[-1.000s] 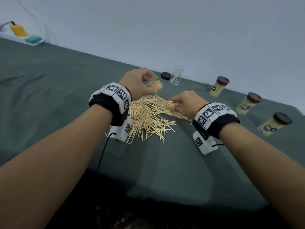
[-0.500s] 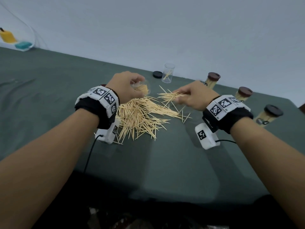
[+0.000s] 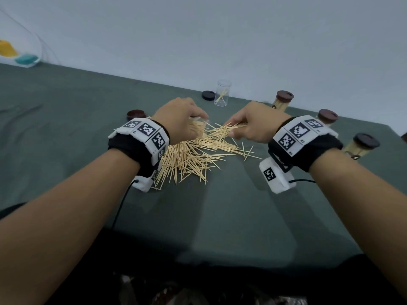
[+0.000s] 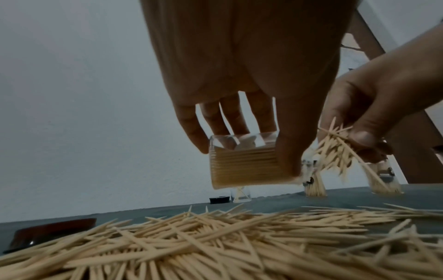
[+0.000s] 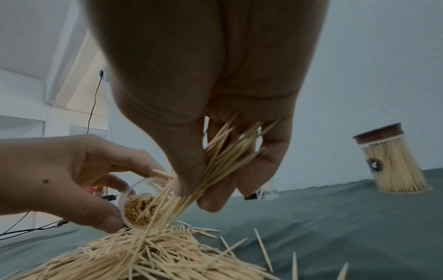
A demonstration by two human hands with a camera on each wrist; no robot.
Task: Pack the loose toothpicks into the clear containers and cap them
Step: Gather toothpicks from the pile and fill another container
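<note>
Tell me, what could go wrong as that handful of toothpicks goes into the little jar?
The bundle pinched in the right hand is splayed, not aligned, so some tips will likely miss the mouth and fall back on the pile. The jar in the left hand lies tilted and already looks nearly full, so pushing more in could jam or spill what is inside.

No words or numbers are showing clearly enough to read. The wristbands (image 3: 145,130) (image 3: 301,133) are carrying black-and-white square code markers, with tiny characters beside them too small to make out. A capped toothpick jar (image 5: 393,161), standing at about 3 o'clock in the right wrist view, is bearing a round dark emblem whose design is staying blurred.
</note>
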